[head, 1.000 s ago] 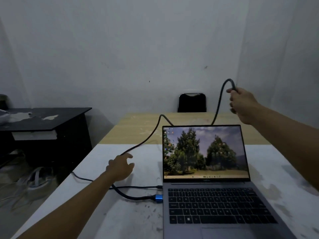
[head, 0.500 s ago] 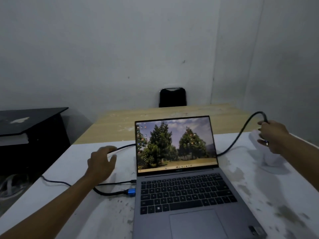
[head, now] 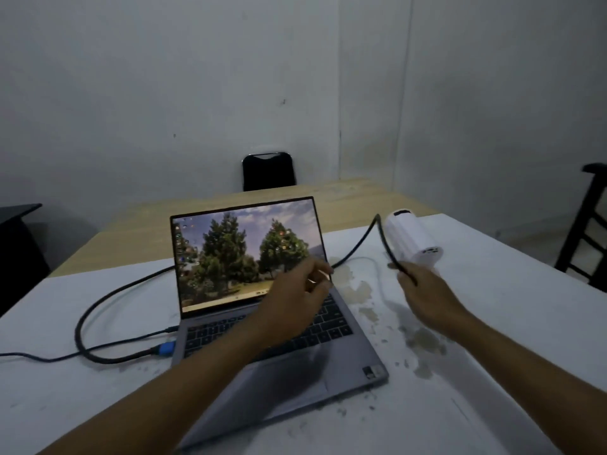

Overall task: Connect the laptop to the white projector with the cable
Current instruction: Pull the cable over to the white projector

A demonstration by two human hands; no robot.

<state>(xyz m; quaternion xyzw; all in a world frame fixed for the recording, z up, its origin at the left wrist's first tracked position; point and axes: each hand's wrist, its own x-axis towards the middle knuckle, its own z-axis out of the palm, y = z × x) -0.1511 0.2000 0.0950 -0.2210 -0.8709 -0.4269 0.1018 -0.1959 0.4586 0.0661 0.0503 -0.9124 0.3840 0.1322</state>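
A stained white counter (head: pixel 492 323) is seen below bare grey walls (head: pixel 197 93). The thick black cable (head: pixel 387 244) is pinched in the right hand (head: pixel 423 290) fingers, just before the white cylindrical projector (head: pixel 410 238). The left hand (head: pixel 295 300) fingers are loosely curled, empty, over the open grey laptop (head: pixel 354 349), where the cable's blue plug (head: pixel 166 349) is seated.

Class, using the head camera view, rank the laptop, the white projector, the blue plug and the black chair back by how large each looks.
1. Laptop, largest by far.
2. and 3. Projector and chair back look alike; the chair stands farther away, so no ranking.
4. Blue plug, smallest.
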